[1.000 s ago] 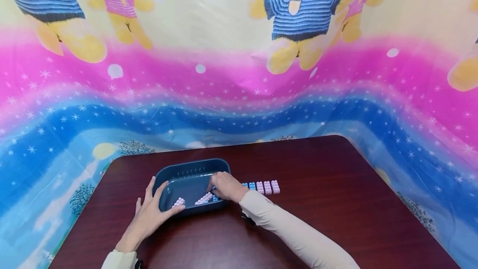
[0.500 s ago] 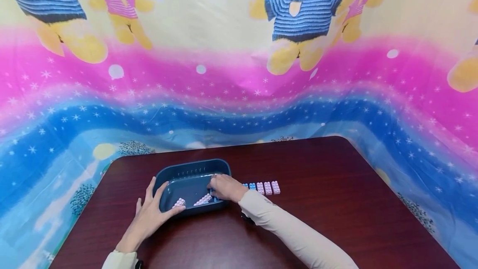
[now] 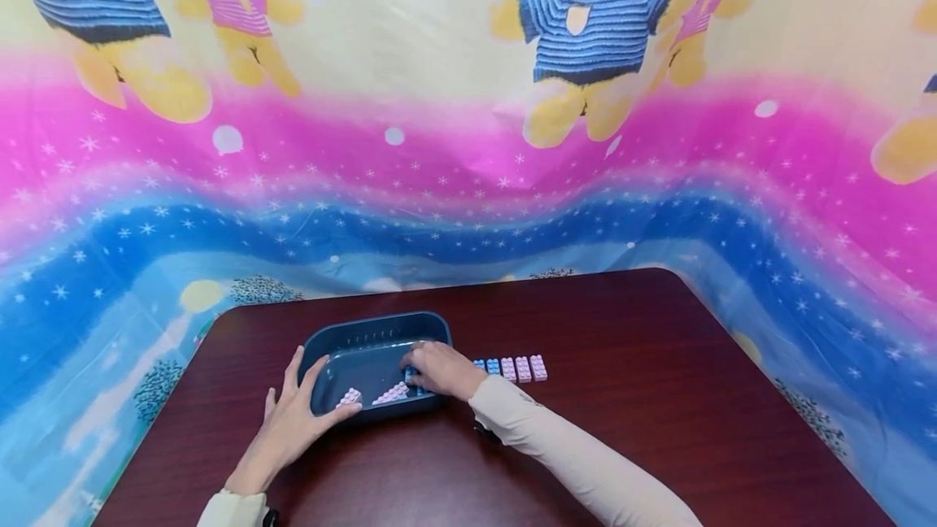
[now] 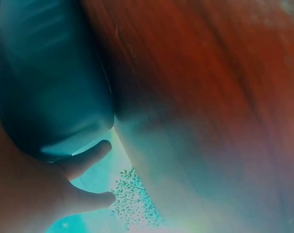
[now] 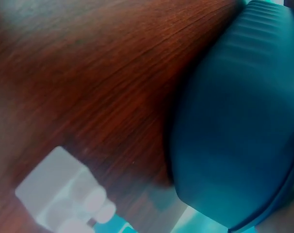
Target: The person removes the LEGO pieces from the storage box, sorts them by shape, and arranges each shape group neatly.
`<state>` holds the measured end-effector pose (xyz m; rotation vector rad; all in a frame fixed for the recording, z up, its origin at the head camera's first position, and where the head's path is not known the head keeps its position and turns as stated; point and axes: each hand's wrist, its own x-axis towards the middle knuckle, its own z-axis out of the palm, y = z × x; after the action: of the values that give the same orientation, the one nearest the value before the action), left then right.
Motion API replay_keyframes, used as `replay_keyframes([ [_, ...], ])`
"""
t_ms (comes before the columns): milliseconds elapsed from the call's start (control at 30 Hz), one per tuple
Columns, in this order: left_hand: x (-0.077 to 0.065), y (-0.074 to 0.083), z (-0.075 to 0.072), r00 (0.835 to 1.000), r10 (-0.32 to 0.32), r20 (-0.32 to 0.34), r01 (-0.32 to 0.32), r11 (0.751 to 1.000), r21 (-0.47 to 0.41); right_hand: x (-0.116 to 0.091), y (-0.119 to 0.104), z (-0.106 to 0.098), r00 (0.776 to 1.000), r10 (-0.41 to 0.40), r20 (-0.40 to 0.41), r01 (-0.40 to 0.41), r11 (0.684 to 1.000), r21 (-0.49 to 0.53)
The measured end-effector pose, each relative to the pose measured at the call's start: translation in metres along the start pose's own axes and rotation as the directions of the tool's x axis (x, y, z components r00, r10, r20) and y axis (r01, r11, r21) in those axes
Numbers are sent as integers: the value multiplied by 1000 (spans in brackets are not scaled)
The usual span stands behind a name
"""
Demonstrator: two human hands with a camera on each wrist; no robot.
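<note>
1. Head view: one dark blue plastic bin (image 3: 369, 328) sits on a dark red wooden table (image 3: 622, 397). The left hand (image 3: 293, 421) lies against the bin's near-left corner, fingers straight and spread, thumb along the rim. The right hand (image 3: 439, 370) reaches over the right wall into the bin, fingers bent down onto a blue brick (image 3: 412, 374); whether they actually pinch it cannot be told. Two pink bricks lie on the bin floor: a small pink brick (image 3: 349, 397) at left and a longer pink brick (image 3: 391, 393) just beside the right hand. Outside, just right of the bin, stands a row of four bricks (image 3: 510, 367): two blue, then two pink, side by side
2. Left wrist view: the bin's outer wall (image 4: 50, 82) fills the left side, and two straight fingers (image 4: 86, 158) rest under its corner
3. Right wrist view: blurred; the bin (image 5: 239, 121) sits at right, and one pale brick (image 5: 64, 194), perhaps pink, lies on the table at lower left
</note>
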<state>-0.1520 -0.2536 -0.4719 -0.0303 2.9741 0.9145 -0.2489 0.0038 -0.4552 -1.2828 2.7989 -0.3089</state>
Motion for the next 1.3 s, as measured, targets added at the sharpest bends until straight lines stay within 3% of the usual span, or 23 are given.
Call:
replay_keyframes([
  [267, 3, 1, 2, 999, -23, 47, 23, 1000, 6, -8, 10, 2, 996, -41, -82, 51, 992, 120],
  [600, 2, 1, 3, 999, -23, 31, 23, 999, 24, -29, 27, -15, 966, -129, -223, 193, 935, 297],
  [800, 1, 0, 2, 1000, -16, 26, 15, 1000, 16, -41, 36, -26, 971, -86, -223, 163, 921, 355],
  [1133, 1, 0, 1, 999, -23, 33, 23, 1000, 15, -53, 45, -34, 963, -85, -254, 163, 938, 306],
  [1300, 1, 1, 0, 999, -20, 29, 19, 1000, 17, -59, 52, -35, 970, -26, -243, 109, 936, 334],
])
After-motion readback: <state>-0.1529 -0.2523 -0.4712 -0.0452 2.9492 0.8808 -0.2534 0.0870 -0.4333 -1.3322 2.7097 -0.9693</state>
